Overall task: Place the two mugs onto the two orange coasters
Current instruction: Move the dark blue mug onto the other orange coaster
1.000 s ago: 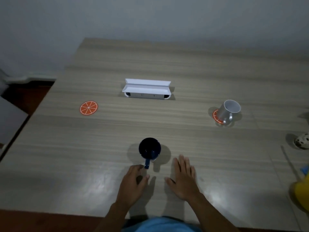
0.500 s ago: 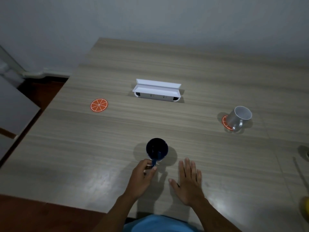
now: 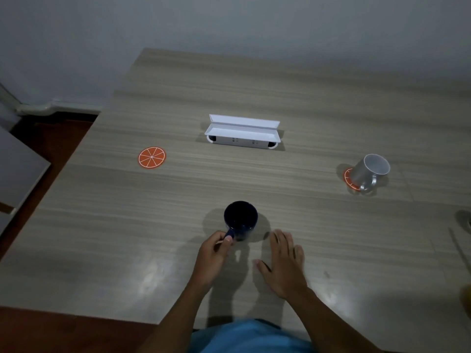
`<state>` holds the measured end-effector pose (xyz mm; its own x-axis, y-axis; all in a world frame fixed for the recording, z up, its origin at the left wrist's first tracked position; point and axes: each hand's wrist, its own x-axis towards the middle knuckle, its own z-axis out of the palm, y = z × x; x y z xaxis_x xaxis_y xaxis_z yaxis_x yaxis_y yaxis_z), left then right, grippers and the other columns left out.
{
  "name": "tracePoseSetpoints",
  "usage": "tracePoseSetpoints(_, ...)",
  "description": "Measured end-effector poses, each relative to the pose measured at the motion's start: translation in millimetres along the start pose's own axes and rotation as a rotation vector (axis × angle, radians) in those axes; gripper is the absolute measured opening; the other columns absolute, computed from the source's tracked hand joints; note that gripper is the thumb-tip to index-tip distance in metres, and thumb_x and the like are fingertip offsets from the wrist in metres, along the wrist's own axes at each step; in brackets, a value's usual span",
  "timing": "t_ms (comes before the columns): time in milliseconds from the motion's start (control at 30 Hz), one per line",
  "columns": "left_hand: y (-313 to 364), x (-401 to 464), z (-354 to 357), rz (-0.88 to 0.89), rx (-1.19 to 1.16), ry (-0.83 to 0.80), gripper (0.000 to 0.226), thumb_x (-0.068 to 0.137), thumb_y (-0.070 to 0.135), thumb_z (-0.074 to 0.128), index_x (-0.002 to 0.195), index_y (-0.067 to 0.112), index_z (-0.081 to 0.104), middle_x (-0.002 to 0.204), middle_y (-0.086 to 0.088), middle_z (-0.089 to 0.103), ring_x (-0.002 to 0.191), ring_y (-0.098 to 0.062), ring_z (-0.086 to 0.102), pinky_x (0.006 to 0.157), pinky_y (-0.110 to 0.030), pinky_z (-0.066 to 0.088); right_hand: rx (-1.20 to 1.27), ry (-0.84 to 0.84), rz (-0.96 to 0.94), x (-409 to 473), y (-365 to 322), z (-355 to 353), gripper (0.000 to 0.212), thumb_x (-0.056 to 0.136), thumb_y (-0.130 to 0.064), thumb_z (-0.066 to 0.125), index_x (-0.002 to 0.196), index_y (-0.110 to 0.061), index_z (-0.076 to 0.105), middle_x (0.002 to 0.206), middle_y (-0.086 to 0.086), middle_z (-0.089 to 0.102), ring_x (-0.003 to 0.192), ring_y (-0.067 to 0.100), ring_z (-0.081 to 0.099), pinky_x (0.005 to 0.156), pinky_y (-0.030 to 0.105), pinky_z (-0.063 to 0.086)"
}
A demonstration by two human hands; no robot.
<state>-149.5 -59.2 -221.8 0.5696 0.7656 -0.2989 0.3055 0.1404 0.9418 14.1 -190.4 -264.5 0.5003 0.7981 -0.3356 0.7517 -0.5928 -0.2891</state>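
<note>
A dark blue mug (image 3: 240,218) stands upright near the table's front middle. My left hand (image 3: 213,256) pinches its handle from below. To the right of it my right hand (image 3: 283,263) lies flat on the table with fingers spread, holding nothing. A silver mug (image 3: 370,171) stands on an orange coaster (image 3: 348,179) at the right, covering most of it. A second orange coaster (image 3: 152,157), patterned like an orange slice, lies bare at the left of the table.
A white open box-like device (image 3: 243,131) sits at the table's centre, behind the blue mug. The wooden table (image 3: 254,85) ends at the left in an edge over a reddish floor. A wall runs behind. Dark shapes show at the right border.
My left hand moved up from beside the handle and closed on the blue mug's handle. The view shifted, so everything appears further right. My right hand stayed flat.
</note>
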Motion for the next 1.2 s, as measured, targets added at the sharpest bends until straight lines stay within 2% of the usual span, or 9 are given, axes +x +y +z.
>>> tracePoseSetpoints(67,2,4,-15,0.013,-0.019,0.029,0.023,0.100,0.035,0.050,0.087,0.025,0.065,0.094,-0.012,0.070,0.095,-0.030,0.065,0.083,-0.055,0.052,-0.006,-0.002,-0.015,11,-16,-1,0.086,0.092,-0.067,0.031,0.158,-0.022,-0.001,0.170,0.001,-0.001,0.156,0.025,-0.013,0.125,0.053,0.001)
tracePoseSetpoints(133,4,11,-34,0.026,-0.037,0.067,0.027,0.098,0.041,0.051,0.090,0.019,0.066,0.094,-0.017,0.067,0.094,-0.032,0.064,0.081,-0.056,0.051,-0.035,-0.013,-0.037,23,-33,-2,0.086,0.091,-0.068,0.028,0.158,-0.021,0.001,0.170,0.001,0.000,0.156,0.025,-0.012,0.124,0.053,0.003)
tracePoseSetpoints(267,2,36,-79,0.046,-0.074,0.174,0.038,0.092,0.051,0.052,0.089,0.015,0.064,0.088,-0.026,0.059,0.079,-0.021,0.056,0.074,-0.040,0.043,-0.062,-0.065,-0.087,50,-71,0,0.086,0.090,-0.069,0.028,0.158,-0.025,0.000,0.170,0.001,-0.004,0.156,0.026,-0.013,0.124,0.055,0.002)
tracePoseSetpoints(433,8,67,-135,0.025,-0.085,0.277,0.024,0.101,0.031,0.052,0.089,0.014,0.065,0.093,-0.021,0.064,0.084,-0.020,0.059,0.082,-0.044,0.048,-0.044,-0.114,-0.143,80,-124,6,0.088,0.090,-0.072,0.032,0.158,-0.031,-0.006,0.170,0.000,-0.014,0.155,0.029,-0.020,0.123,0.059,-0.001)
tracePoseSetpoints(567,11,93,-173,0.006,-0.114,0.366,0.018,0.102,0.023,0.051,0.095,0.016,0.066,0.100,-0.008,0.070,0.100,-0.025,0.065,0.093,-0.050,0.050,-0.077,-0.148,-0.160,90,-151,16,0.091,0.087,-0.079,0.020,0.155,-0.033,-0.018,0.165,0.002,-0.029,0.150,0.032,-0.030,0.120,0.063,-0.012)
tracePoseSetpoints(667,13,111,-192,-0.003,-0.150,0.402,0.018,0.102,0.022,0.051,0.095,0.016,0.066,0.106,-0.006,0.070,0.107,-0.025,0.064,0.098,-0.053,0.051,-0.104,-0.128,-0.144,89,-152,25,0.089,0.087,-0.081,0.013,0.154,-0.033,-0.021,0.164,0.002,-0.032,0.149,0.032,-0.034,0.119,0.065,-0.014)
tracePoseSetpoints(867,20,145,-213,0.015,-0.271,0.442,0.023,0.103,0.018,0.049,0.085,0.019,0.064,0.105,-0.007,0.066,0.104,-0.015,0.063,0.100,-0.049,0.051,-0.099,-0.010,-0.101,88,-154,33,0.087,0.087,-0.082,0.019,0.158,-0.036,-0.002,0.170,-0.002,-0.010,0.155,0.029,-0.018,0.121,0.064,-0.004)
tracePoseSetpoints(1067,27,184,-226,0.023,-0.356,0.473,0.027,0.103,0.015,0.048,0.079,0.021,0.060,0.106,-0.008,0.064,0.107,-0.015,0.061,0.103,-0.053,0.048,-0.114,0.027,-0.082,89,-153,36,0.082,0.089,-0.078,0.023,0.158,-0.036,0.013,0.170,-0.003,0.005,0.157,0.028,-0.004,0.122,0.063,0.007)
tracePoseSetpoints(1200,30,200,-227,0.028,-0.361,0.479,0.029,0.103,0.013,0.047,0.078,0.022,0.059,0.090,0.004,0.066,0.094,-0.010,0.061,0.101,-0.051,0.050,-0.099,0.037,-0.070,90,-151,38,0.078,0.091,-0.074,0.028,0.158,-0.038,0.013,0.170,-0.006,0.006,0.157,0.026,0.000,0.123,0.061,0.008)
